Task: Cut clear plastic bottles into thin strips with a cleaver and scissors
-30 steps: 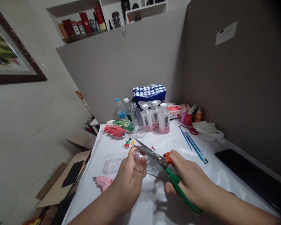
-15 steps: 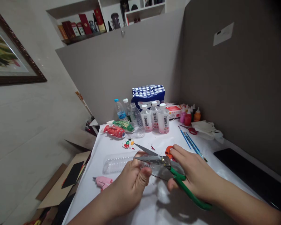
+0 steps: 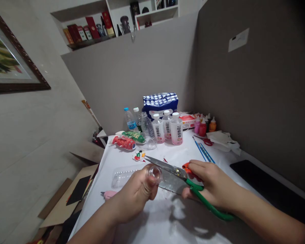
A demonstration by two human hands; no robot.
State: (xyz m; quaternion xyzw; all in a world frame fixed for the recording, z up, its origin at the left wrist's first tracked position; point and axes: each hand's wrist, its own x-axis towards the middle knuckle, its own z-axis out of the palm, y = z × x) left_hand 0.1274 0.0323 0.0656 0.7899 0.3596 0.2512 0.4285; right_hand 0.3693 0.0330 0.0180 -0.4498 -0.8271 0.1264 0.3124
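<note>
My left hand (image 3: 134,193) is closed around a clear plastic bottle neck (image 3: 156,172), its round open mouth turned toward me. In my right hand (image 3: 210,179) is a pair of scissors (image 3: 179,171) with one green and one orange handle. The blades lie nearly together, just above and beside the neck, pointing left. Behind my left hand a clear ribbed plastic bottle body (image 3: 120,177) lies on the white table; whether it joins the neck is hidden. A clear plastic piece (image 3: 171,183) with a dark edge shows between my hands.
Behind stand several bottles (image 3: 177,130), beside red and green fish-shaped crafts (image 3: 124,143) and a small paint palette (image 3: 139,155). At right are paint bottles (image 3: 202,127), paintbrushes (image 3: 204,152), red-handled scissors (image 3: 207,141) and a black slab (image 3: 264,183). A pink glue gun (image 3: 109,195) is partly hidden.
The scissor blades have come together and moved off the bottle neck. My left hand has turned the neck so its mouth faces me, and now covers more of the glue gun.
</note>
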